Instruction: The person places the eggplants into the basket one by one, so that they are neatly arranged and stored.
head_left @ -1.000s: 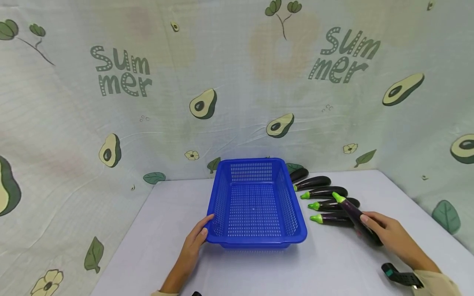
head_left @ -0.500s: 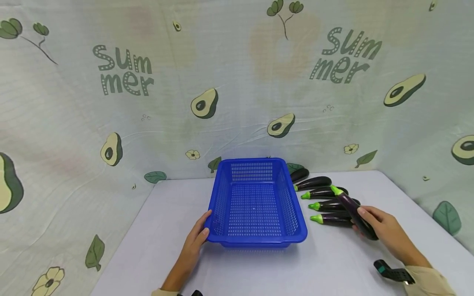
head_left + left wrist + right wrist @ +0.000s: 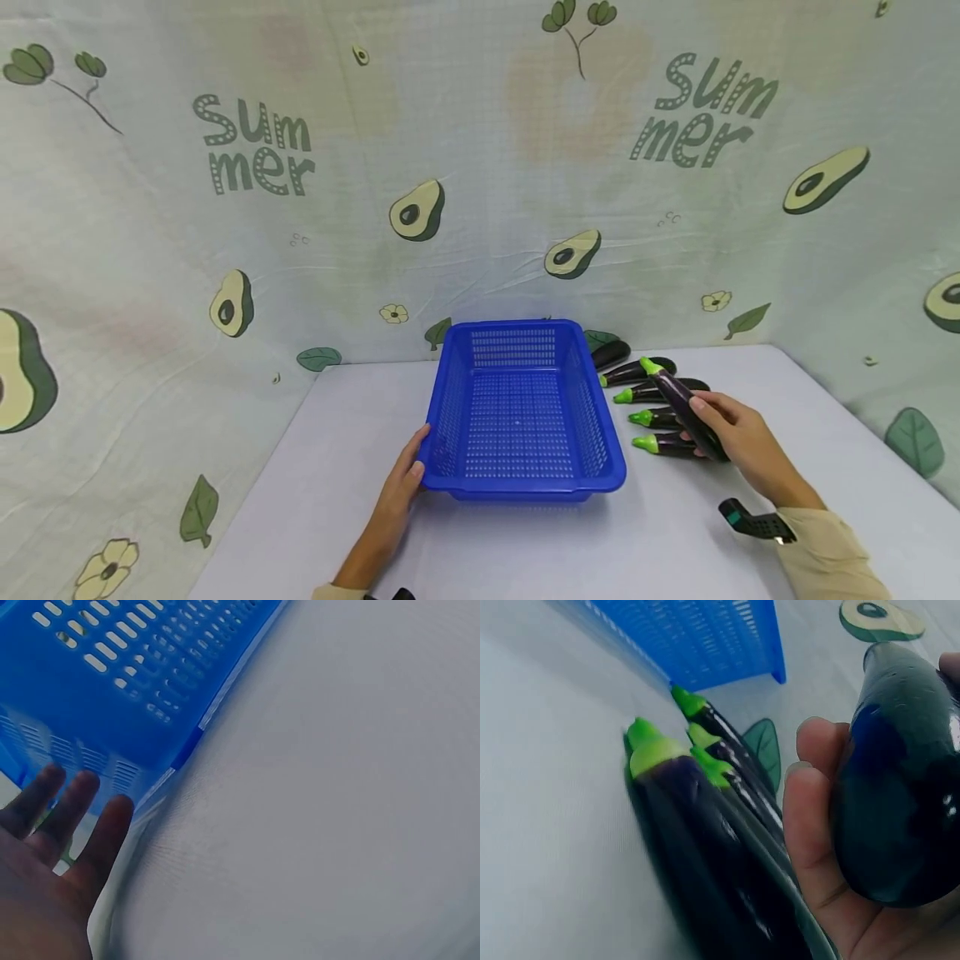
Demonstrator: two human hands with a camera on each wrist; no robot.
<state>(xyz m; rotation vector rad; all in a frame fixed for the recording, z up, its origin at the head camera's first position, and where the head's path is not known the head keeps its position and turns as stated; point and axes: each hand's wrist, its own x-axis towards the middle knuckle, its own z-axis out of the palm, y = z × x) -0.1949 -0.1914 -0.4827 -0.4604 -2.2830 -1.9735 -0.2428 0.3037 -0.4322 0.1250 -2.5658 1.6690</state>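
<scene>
A blue plastic basket (image 3: 517, 483) with slotted walls stands mid-table. At its near left corner my left hand (image 3: 396, 479) touches the outer side; the fingers (image 3: 105, 836) look fairly straight in the left wrist view. My right hand (image 3: 738, 433) grips a dark purple eggplant (image 3: 686, 408) by its thick end, raised above other eggplants, its green stem pointing to the far left. The right wrist view shows this eggplant (image 3: 900, 795) close up, with fingers curled round it. Several more eggplants (image 3: 671, 446) lie in a row right of the basket, partly covered by the held one.
A white cloth covers the table (image 3: 360, 417). Behind it hangs a curtain (image 3: 480, 167) printed with avocados and leaves. The farthest eggplant (image 3: 611, 353) is partly hidden by the basket's right wall. A black strap (image 3: 757, 523) sits on the right wrist.
My right hand has moved left and away from me with the eggplant, from beyond the row's right end to above it. The left hand and basket stay nearly in place.
</scene>
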